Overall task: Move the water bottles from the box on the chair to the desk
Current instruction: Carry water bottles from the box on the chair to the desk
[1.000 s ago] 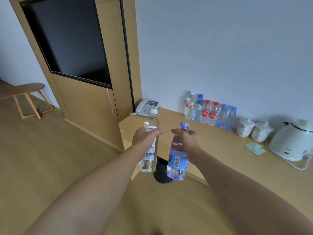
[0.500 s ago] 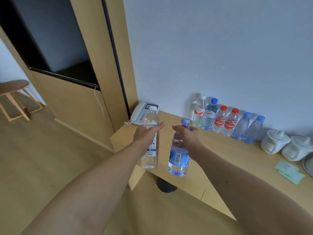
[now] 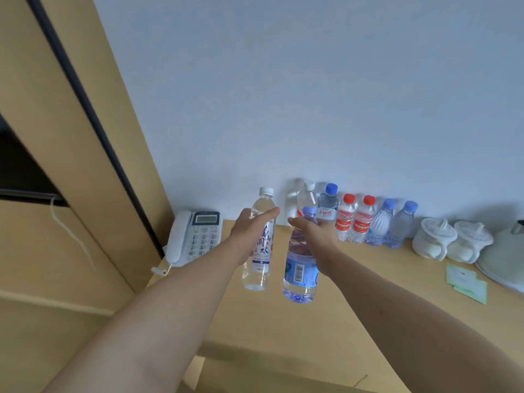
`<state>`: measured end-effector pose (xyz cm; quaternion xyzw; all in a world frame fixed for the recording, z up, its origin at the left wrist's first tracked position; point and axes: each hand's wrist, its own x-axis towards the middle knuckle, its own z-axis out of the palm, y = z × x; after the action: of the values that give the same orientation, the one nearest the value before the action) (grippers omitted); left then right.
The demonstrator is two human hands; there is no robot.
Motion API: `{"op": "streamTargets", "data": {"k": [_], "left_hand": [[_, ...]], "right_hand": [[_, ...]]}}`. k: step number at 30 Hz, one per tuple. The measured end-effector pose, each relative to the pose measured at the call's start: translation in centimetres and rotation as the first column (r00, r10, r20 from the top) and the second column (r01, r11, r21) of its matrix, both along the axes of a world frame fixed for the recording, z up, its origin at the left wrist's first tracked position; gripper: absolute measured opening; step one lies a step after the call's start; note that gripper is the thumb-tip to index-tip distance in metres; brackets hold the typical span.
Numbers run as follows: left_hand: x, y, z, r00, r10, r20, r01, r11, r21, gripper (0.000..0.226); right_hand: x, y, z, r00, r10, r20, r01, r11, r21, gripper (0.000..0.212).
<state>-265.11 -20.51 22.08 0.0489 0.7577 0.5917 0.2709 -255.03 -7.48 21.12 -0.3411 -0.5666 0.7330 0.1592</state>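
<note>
Both arms are extended over the wooden desk (image 3: 255, 321), one bottle per hand, both bottles upright and off the surface. The left hand (image 3: 252, 225) is wrapped around the upper body of a clear bottle (image 3: 259, 251) with a white cap and a white label; the thumb lies across the front just below the shoulder, and the other fingers are behind the bottle, out of sight. The right hand (image 3: 314, 236) is curled around the neck and shoulder of a blue-tinted bottle (image 3: 300, 273) with a pale blue cap and a blue label with a barcode; fingers are closed on it, individual fingertips mostly hidden. The two bottles hang just beside each other, not touching, above the desk near its left end. Behind them, a row of bottles (image 3: 354, 219) stands against the wall at the back of the desk: one white cap, one blue, two red, two blue. A white telephone (image 3: 195, 236) sits at the desk's back left corner, left of the held bottles. Right of the row are two white lidded cups (image 3: 450, 241), then part of a white kettle (image 3: 504, 256). Green paper cards (image 3: 465, 282) lie on the desk in front of the cups.
</note>
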Motion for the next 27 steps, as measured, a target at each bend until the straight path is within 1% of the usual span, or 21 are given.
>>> {"op": "streamTargets", "data": {"k": [3, 5, 7, 10, 14, 17, 20, 24, 27], "left_hand": [[-3.3, 1.1, 0.1, 0.993, -0.115, 0.012, 0.115, 0.993, 0.002, 0.066], [-5.0, 1.7, -0.1, 0.984, -0.18, 0.011, 0.18, 0.983, -0.025, 0.063], [-6.4, 2.5, -0.7, 0.977, -0.212, 0.023, 0.213, 0.976, -0.044, 0.059], [-7.9, 4.0, -1.9, 0.977, -0.204, 0.057, 0.208, 0.976, -0.066, 0.057], [-9.3, 6.7, -3.1, 0.977, -0.185, 0.103, 0.192, 0.98, -0.059, 0.061], [-10.0, 8.5, -4.3, 0.987, -0.14, 0.084, 0.145, 0.988, -0.056, 0.065], [-10.8, 10.1, -5.4, 0.993, -0.114, 0.033, 0.117, 0.99, -0.081, 0.059], [-11.8, 11.7, -5.7, 0.993, -0.114, 0.009, 0.114, 0.988, -0.102, 0.048], [-12.2, 12.4, -5.9, 0.996, -0.09, -0.028, 0.087, 0.99, -0.109, 0.05]], "right_hand": [[-2.1, 0.7, 0.1, 0.996, -0.087, 0.025, 0.087, 0.996, 0.007, 0.032], [-3.2, 1.0, -0.2, 0.99, -0.138, 0.029, 0.138, 0.99, -0.001, 0.03], [-4.0, 1.3, -0.7, 0.984, -0.174, 0.037, 0.175, 0.984, -0.017, 0.027], [-4.9, 2.2, -1.4, 0.978, -0.202, 0.057, 0.203, 0.979, -0.017, 0.027], [-6.5, 4.5, -2.2, 0.973, -0.212, 0.093, 0.214, 0.977, -0.007, 0.029], [-7.4, 6.1, -3.0, 0.975, -0.188, 0.116, 0.192, 0.981, -0.024, 0.032], [-8.0, 7.3, -3.7, 0.978, -0.171, 0.12, 0.177, 0.983, -0.043, 0.03], [-8.7, 8.4, -4.4, 0.977, -0.166, 0.137, 0.174, 0.983, -0.051, 0.031], [-9.1, 8.5, -4.7, 0.976, -0.164, 0.145, 0.174, 0.983, -0.054, 0.033]]}}
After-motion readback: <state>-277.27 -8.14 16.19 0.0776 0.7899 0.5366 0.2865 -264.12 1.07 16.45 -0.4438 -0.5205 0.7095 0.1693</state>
